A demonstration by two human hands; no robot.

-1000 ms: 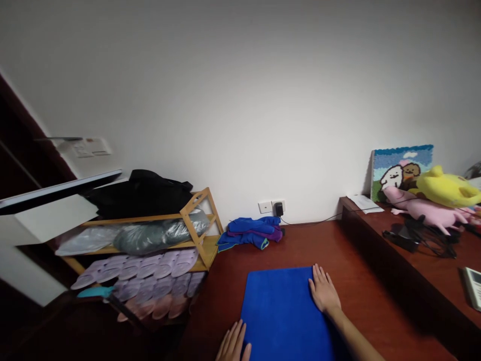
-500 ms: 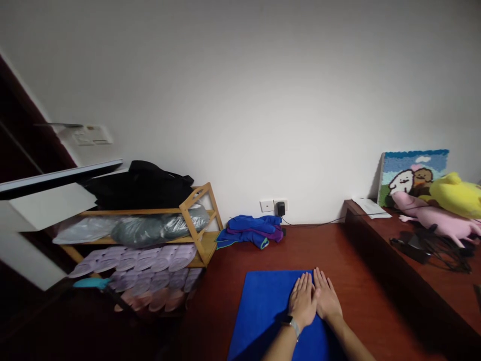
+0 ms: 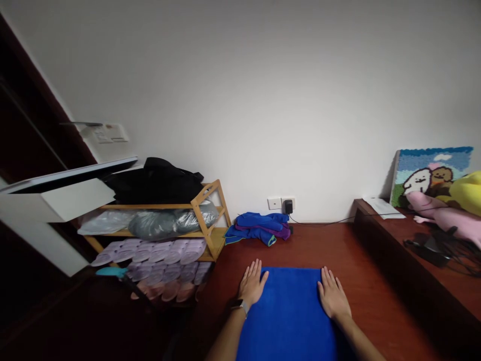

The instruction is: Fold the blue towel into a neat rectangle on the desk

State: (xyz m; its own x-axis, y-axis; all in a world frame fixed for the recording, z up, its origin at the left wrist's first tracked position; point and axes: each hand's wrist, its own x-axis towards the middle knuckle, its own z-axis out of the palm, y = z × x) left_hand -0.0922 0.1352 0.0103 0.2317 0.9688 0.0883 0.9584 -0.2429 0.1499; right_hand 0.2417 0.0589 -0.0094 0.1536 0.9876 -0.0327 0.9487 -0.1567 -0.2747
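Observation:
A blue cloth (image 3: 289, 316) lies flat on the reddish-brown table (image 3: 379, 301), its far edge straight and its near end cut off by the bottom of the view. My left hand (image 3: 253, 286) rests palm down across its far left corner, fingers stretched out and thumb apart; a watch is on that wrist. On the opposite edge, near the far right corner, my right hand (image 3: 333, 296) lies flat with its fingers extended. Neither hand grips anything.
Crumpled blue and purple cloths (image 3: 259, 227) lie by the wall, beside a plugged-in black adapter (image 3: 288, 206). At left stands a wooden rack (image 3: 210, 220) with lilac slippers (image 3: 161, 250). A raised ledge at right holds a pink plush toy (image 3: 443, 210) and cables.
My left hand has slid from beside my right hand to the cloth's left edge. My right hand stays at the right edge. The view has turned slightly left.

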